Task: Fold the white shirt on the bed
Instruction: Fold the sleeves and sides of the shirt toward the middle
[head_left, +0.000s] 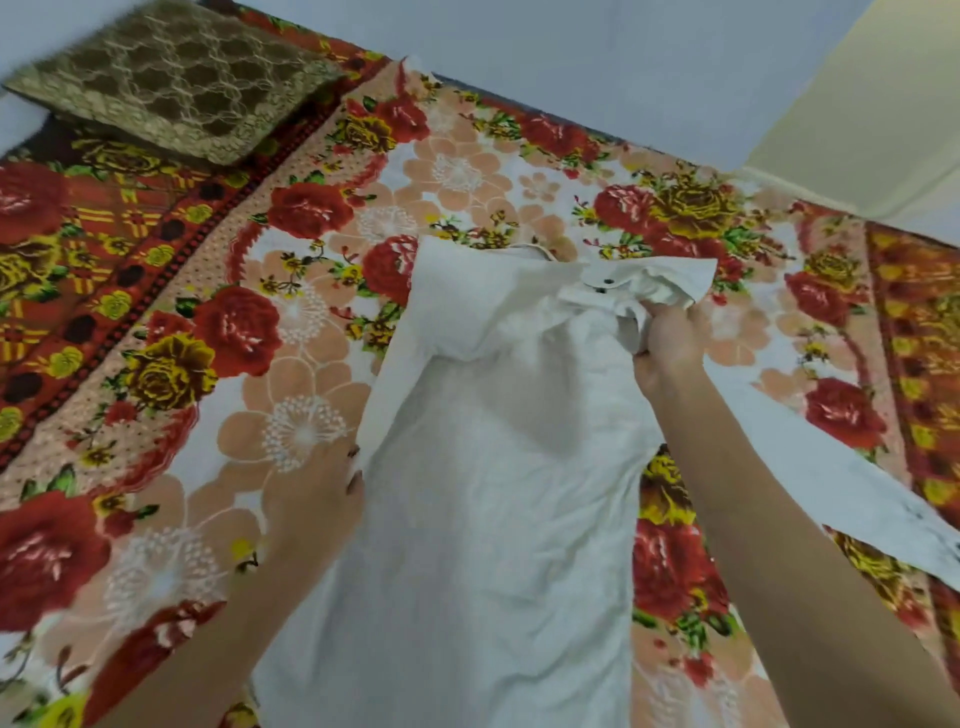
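Right hand (670, 340) grips a bunch of cloth beside the collar of the white shirt (483, 519), fingers curled round it. Left hand (317, 493) has its fingertips at the shirt's left edge; whether they pinch it cannot be told. The shirt lies mid-bed (249, 374) on the floral cover, collar toward the far edge, one sleeve (857, 478) trailing toward the right edge beside the right forearm. A brown patterned cushion (171, 78) sits at the far left corner, well apart.
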